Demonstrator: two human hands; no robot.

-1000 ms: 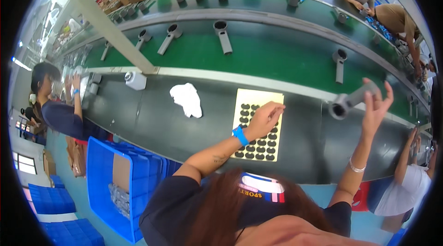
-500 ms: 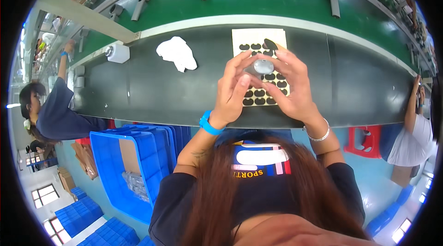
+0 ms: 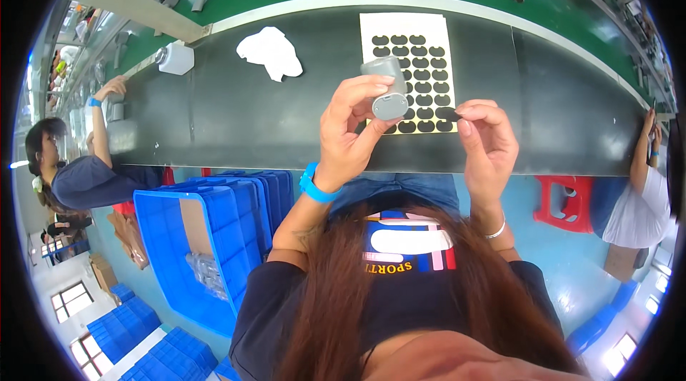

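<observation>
Gripping grey cylindrical part (image 3: 386, 88), rigid, light: left hand (image 3: 350, 134) | right hand (image 3: 486, 141) pinching flimsy black pad (image 3: 449, 114) at 3 o'clock.

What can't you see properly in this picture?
Head view only:
- Grey part: the left hand covers its lower side.
- Black pad: mostly pinched in the right hand, shape unclear.
- Sticker sheet: bottom rows hidden behind both hands.
- Blue crate: contents too small to tell.
</observation>
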